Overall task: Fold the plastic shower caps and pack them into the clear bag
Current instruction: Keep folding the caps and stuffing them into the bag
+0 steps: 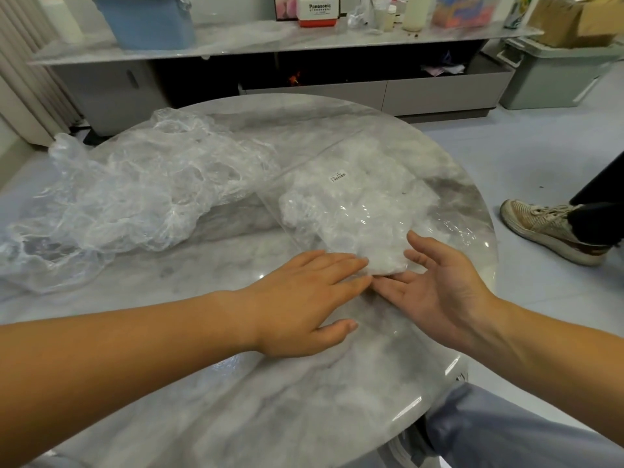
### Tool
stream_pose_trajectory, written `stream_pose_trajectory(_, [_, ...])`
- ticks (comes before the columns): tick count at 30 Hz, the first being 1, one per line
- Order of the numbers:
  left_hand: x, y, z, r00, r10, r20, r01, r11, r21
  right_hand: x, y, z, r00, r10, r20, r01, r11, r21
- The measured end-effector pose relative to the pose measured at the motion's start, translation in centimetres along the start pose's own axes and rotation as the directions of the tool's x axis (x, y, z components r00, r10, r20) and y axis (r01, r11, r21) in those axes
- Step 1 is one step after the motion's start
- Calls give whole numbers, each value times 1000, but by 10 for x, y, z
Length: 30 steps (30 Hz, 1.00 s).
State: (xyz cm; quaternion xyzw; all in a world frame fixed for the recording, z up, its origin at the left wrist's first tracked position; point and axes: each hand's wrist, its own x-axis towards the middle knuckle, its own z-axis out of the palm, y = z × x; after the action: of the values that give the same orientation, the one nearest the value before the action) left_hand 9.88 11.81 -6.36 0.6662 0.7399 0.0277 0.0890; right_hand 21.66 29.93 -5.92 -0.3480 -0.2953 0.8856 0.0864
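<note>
Hands (304, 300) (439, 285) at near end of clear bag (354, 211)

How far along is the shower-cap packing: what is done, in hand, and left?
Done: folded caps sit inside the clear bag. In hand: the left hand and right hand, both open, meet at a folded cap by the bag's near end. Left: a heap of loose shower caps lies unfolded on the marble table.

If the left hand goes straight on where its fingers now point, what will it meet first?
Most likely the white folded shower cap at the near end of the clear bag; the left hand nearly touches it. Fingers of the right hand lie just beside that line, so depth is unclear.
</note>
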Motion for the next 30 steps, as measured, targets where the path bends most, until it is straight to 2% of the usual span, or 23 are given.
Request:
stream_pose_trajectory(6, [-1, -2, 4, 1000, -4, 8, 4, 1000, 31, -2, -4, -3, 998, 16, -58, -28, 978, -209])
stream_pose_trajectory(11, [-4, -5, 8, 999, -17, 42, 15, 999, 52, -19, -15, -5, 987, -110, -113, 73, 954, -290])
stream_pose_trajectory(13, [-5, -5, 9, 999, -8, 45, 6, 999, 47, -25, -18, -10, 984, -119, -129, 71, 942, -329])
stream_pose_trajectory(19, [-5, -2, 6, 999, 17, 41, -17, 1000, 16, -22, -5, 2, 984, -28, -178, -30, 950, -310])
stream_pose_trajectory(25, [-8, -1, 3, 998, 32, 45, -31, 999, -19, 0, 4, 25, 985, -52, -166, 23, 985, -173])
stream_pose_trajectory(30, [-9, 1, 5, 997, 17, 77, -19, 1000, 24, -1, 2, 23, 976, -117, -186, 52, 945, -322])
